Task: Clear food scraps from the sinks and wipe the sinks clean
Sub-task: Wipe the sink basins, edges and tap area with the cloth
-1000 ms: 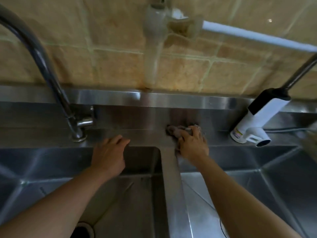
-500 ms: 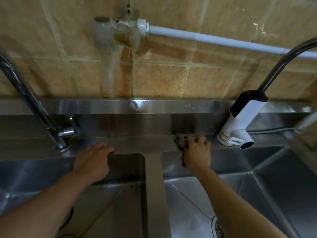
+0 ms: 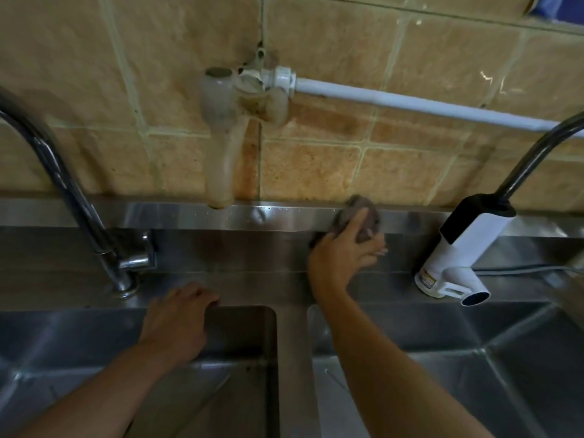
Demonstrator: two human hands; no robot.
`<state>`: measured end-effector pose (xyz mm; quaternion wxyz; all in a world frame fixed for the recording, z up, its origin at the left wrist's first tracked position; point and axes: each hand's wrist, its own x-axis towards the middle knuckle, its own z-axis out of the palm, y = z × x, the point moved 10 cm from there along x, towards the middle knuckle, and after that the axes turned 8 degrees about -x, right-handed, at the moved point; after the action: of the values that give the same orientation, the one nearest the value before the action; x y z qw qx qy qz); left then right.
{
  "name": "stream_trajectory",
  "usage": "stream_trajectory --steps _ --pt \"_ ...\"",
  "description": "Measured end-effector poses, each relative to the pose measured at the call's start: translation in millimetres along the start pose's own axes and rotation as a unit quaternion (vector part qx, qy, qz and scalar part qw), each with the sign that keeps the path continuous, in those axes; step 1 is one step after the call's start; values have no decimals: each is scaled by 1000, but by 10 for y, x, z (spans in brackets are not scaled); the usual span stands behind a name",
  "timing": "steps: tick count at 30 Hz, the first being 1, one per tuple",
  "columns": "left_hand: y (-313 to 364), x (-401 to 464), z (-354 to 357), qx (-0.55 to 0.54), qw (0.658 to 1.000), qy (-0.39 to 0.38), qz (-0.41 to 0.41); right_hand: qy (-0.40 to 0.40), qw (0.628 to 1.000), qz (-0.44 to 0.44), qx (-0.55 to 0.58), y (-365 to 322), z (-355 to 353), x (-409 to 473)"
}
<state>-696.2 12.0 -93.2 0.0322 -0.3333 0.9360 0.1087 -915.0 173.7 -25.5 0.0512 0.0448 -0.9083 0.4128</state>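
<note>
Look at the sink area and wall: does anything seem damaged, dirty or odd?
Yes. The old wall tap is discoloured and grimy, and rusty brown stains run down the tiles beside it. Nothing looks spilled or broken.

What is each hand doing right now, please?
Left hand: holds nothing, fingers resting on the rear rim of the left stainless steel sink.
Right hand: grips a crumpled grey-brown cloth against the steel backsplash ledge.

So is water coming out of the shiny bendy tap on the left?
Cannot tell for sure: the curved chrome tap has its spout end out of view, but no water shows in the steel left basin below.
</note>
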Motion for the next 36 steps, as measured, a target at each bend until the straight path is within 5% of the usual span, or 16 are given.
stream_trajectory --steps 4,8,17,20,31,36 --pt "-41 5 12 3 1000 -7 -2 -43 990 -131 -33 -313 400 -521" --pt "-60 -12 21 -3 1000 -5 -7 28 988 -148 -19 -140 71 -236" --pt "-37 -21 13 -18 1000 14 -14 110 992 62 28 820 -520 560" --pt "-26 -19 19 -20 1000 20 -11 93 987 116 60 892 -461 569" --pt "-73 -60 49 -13 997 -29 65 -74 992 56 82 70 559 -581" --pt "-384 -256 -207 -64 989 37 127 -144 983 18 116 -449 1088 -1236"
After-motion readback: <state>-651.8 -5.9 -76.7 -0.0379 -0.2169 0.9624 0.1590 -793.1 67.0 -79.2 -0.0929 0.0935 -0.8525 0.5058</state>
